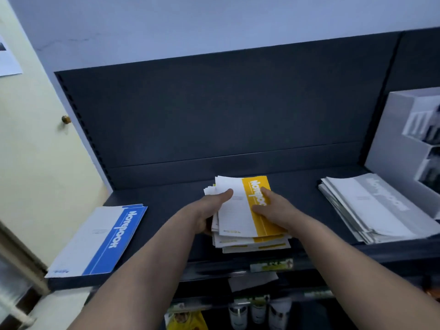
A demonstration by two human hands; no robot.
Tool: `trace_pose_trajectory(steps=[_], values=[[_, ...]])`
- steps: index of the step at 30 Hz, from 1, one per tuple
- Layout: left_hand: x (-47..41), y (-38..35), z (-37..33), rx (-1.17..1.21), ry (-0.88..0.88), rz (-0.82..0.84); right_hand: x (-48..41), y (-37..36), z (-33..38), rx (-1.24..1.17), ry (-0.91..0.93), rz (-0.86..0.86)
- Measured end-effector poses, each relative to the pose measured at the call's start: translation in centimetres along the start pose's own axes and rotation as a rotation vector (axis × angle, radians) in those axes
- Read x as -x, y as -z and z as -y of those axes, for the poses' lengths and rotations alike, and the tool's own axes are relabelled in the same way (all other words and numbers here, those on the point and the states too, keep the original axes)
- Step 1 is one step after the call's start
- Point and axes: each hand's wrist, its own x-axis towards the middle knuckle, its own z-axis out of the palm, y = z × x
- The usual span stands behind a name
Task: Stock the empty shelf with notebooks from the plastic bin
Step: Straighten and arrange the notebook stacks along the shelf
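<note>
A loose stack of white-and-yellow notebooks (240, 217) lies in the middle of the dark shelf (171, 206). My left hand (209, 208) grips the stack's left edge, thumb on the top cover. My right hand (273, 210) holds its right side, thumb and fingers on the yellow band. A stack of white-and-blue notebooks (100, 239) rests at the shelf's left end. White-and-grey notebooks (373, 206) are piled at the right. The plastic bin is out of view.
A white display box (404, 144) with compartments stands at the far right of the shelf. Below the shelf edge are lower shelves with jars (257, 313) and yellow packets (185, 320). A pale door with a knob (66, 119) is at the left.
</note>
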Motion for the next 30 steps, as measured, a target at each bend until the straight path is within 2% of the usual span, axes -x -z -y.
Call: trace_pose_trajectory(steps=[5,8,10,12,15,19,23,26,30], values=[[-0.4,-5.7,-2.3,-0.005,-0.002,0.018,-0.3,4.4,-3.6,0.047,-0.035,-0.011],[-0.4,-7.3,-2.8,0.051,-0.018,0.012,-0.3,5.6,-3.4,0.396,0.024,-0.091],[-0.3,-7.0,-2.7,0.09,-0.028,-0.05,-0.1,5.4,-2.3,0.515,0.132,-0.116],[0.1,-5.8,-2.2,0.009,-0.06,-0.186,0.1,4.2,-1.0,0.536,0.212,-0.093],[1.3,-2.7,-0.8,-0.157,-0.112,-0.368,0.4,1.5,1.4,0.563,0.304,-0.105],[3.1,2.9,2.1,-0.312,-0.121,-0.461,1.2,-3.5,6.1,0.56,0.482,-0.136],[4.8,10.2,5.4,-0.488,-0.086,-0.619,2.1,-9.3,10.8,0.425,0.52,0.063],[6.3,16.2,8.2,-0.614,0.003,-0.75,2.5,-13.9,13.2,0.41,0.517,0.21],[7.8,22.2,11.5,-0.746,0.123,-0.789,3.5,-19.1,15.9,0.414,0.492,0.319]])
